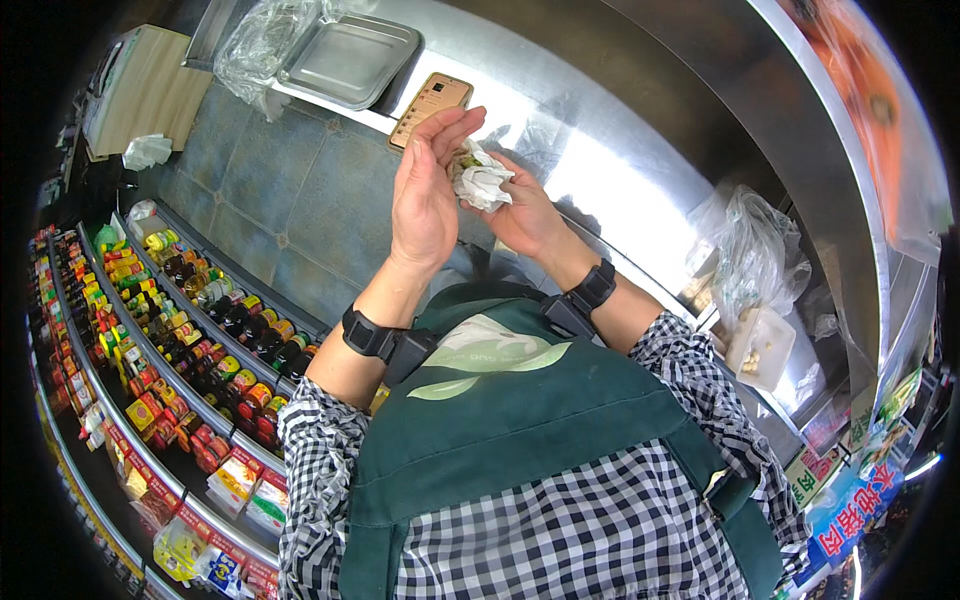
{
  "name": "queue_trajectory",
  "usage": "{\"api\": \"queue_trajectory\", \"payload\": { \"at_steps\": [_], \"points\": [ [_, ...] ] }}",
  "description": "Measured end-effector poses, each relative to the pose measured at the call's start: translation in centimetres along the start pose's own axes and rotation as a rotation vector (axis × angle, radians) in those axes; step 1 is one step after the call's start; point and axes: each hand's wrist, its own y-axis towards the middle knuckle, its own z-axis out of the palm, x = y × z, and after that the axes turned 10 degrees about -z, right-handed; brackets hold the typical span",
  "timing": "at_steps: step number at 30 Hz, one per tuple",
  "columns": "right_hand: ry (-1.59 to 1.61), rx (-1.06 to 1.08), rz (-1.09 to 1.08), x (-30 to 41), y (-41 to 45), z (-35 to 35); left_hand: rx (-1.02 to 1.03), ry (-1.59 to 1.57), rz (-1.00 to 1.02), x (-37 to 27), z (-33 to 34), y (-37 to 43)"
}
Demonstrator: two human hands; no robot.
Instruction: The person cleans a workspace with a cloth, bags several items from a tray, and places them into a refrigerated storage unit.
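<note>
My right hand (525, 206) is around a crumpled white tissue (482, 182) with a small greenish spot on its upper side. My left hand (426, 191) is raised beside it, palm turned toward the tissue, fingers extended; whether it touches the tissue is hard to tell. Just beyond the fingers, a smartphone (431, 105) with a lit screen lies at the edge of the steel counter (600, 176). Both wrists wear black straps with small boxes.
On the counter stand a steel tray (349, 60), plastic bags (757, 247) and a white tub (761, 349) holding small pale pieces. Shelves of bottles and jars (247, 390) line the left side. A wooden-patterned box (150, 90) stands at upper left.
</note>
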Motion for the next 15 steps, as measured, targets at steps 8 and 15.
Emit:
{"api": "queue_trajectory", "payload": {
  "at_steps": [8, 15],
  "points": [
    [0.064, 0.146, -0.009, 0.0, 0.5, 0.1, 0.026, -0.059, 0.12, -1.5, 0.2, -0.1],
    [0.081, 0.142, 0.009, -0.2, 0.5, 0.5, -0.119, -0.066, 0.183, -1.2, 0.4, 0.6]
  ]
}}
